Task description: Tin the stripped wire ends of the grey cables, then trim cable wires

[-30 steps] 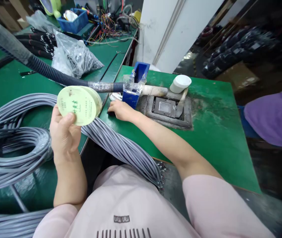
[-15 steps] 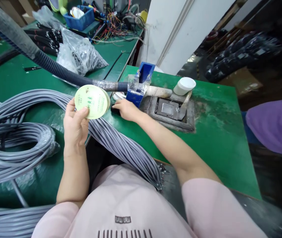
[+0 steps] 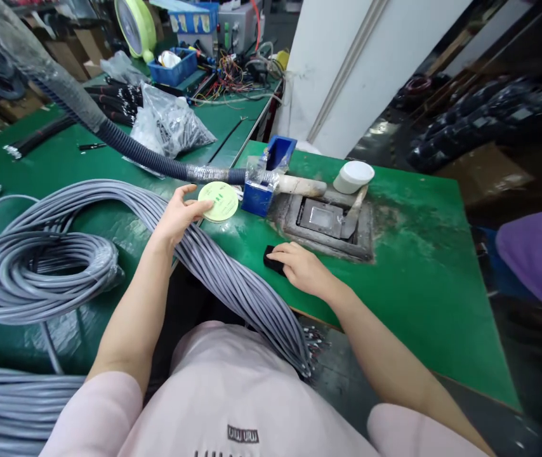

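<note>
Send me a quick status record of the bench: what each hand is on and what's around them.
Left hand: fingertips on a round pale green container, printed face up
Right hand: resting on a small black object
Under left forearm: bundle of grey multicore cable
Ahead of hands: blue holder around black corrugated conduit
Right of holder: metal fixture set into the green workbench, white round container at its far edge
</note>
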Available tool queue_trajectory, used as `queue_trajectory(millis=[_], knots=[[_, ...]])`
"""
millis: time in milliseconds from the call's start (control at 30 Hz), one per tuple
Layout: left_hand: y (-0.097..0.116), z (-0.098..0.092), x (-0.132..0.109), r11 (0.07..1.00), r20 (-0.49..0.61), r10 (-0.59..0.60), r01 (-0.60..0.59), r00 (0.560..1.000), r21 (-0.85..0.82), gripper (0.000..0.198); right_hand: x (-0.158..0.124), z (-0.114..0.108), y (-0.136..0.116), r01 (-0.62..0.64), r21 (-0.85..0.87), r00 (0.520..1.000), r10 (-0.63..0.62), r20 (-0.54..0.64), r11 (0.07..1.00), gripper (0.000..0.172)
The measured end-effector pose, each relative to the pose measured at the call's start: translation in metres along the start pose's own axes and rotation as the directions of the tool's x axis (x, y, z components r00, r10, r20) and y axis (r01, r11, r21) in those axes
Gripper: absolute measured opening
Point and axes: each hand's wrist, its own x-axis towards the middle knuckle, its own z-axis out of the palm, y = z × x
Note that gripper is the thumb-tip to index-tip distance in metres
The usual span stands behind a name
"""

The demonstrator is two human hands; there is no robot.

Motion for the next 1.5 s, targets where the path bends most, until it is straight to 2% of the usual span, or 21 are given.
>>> queue_trajectory(millis=[167,267,433,533,667,833,933,1033,1100,1200,1267,1300,1333,1400,1433,1500], knots=[[0.004,0.031,0.008,0.996,0.149,-0.027,0.013,0.988,0.093,0.061,-0.008,0.008,-0.01,-0.032,0.009,0.997,0.033,-0.076,0.999,0.049],[0.003,0.044,0.011,0.995,0.193,-0.058,0.041,0.98,0.091,0.055,-0.017,0.008,-0.012,-0.026,0.026,0.993,0.028,-0.115,0.999,0.049],[0.004,0.052,0.011,0.993,0.206,-0.046,0.022,0.978,0.118,0.053,-0.024,0.009,-0.013,-0.013,0.044,0.989,0.019,-0.145,0.999,0.049],[-0.002,0.059,0.011,0.986,0.224,-0.097,0.063,0.97,0.152,0.048,-0.026,0.01,-0.013,-0.017,0.042,0.988,0.023,-0.151,0.999,0.048],[-0.02,0.077,0.012,0.976,0.251,-0.178,0.138,0.951,0.171,0.05,-0.029,0.01,-0.016,-0.023,0.039,0.986,0.03,-0.165,0.999,0.046],[-0.035,0.102,0.013,0.97,0.194,-0.21,0.181,0.958,0.16,0.051,-0.035,0.01,-0.019,-0.028,0.059,0.982,0.038,-0.187,0.998,0.045],[-0.042,0.116,0.013,0.974,0.17,-0.178,0.149,0.969,0.169,0.047,-0.036,0.011,-0.02,-0.037,0.065,0.981,0.049,-0.19,0.997,0.046],[-0.048,0.122,0.014,0.958,0.138,-0.08,0.038,0.987,0.283,0.048,-0.037,0.011,-0.02,-0.041,0.068,0.981,0.053,-0.188,0.997,0.045],[-0.049,0.118,0.013,0.897,0.116,0.019,-0.068,0.993,0.437,0.05,-0.037,0.011,-0.02,-0.037,0.072,0.981,0.05,-0.187,0.997,0.045],[-0.036,0.099,0.008,0.754,0.111,0.149,-0.185,0.983,0.631,0.053,-0.037,0.011,-0.019,-0.032,0.077,0.983,0.045,-0.177,0.997,0.045],[-0.02,0.081,0.001,0.673,0.212,0.165,-0.267,0.963,0.69,0.056,-0.037,0.01,-0.019,-0.029,0.07,0.986,0.04,-0.162,0.997,0.045],[-0.012,0.071,-0.004,0.632,0.313,0.127,-0.32,0.941,0.706,0.059,-0.036,0.01,-0.018,-0.026,0.065,0.987,0.036,-0.154,0.998,0.045],[-0.004,0.061,-0.009,0.591,0.428,0.046,-0.371,0.902,0.717,0.064,-0.036,0.01,-0.018,-0.025,0.062,0.989,0.034,-0.146,0.998,0.045],[0.004,0.043,-0.02,0.491,0.6,-0.151,-0.467,0.786,0.735,0.072,-0.036,0.009,-0.017,-0.027,0.06,0.991,0.034,-0.132,0.998,0.045],[0.004,0.035,-0.026,0.419,0.643,-0.227,-0.523,0.731,0.742,0.075,-0.035,0.009,-0.017,-0.03,0.063,0.992,0.037,-0.124,0.998,0.046],[-0.002,0.022,-0.035,0.235,0.697,-0.28,-0.657,0.66,0.717,0.081,-0.035,0.008,-0.018,-0.039,0.071,0.993,0.046,-0.111,0.997,0.046]])
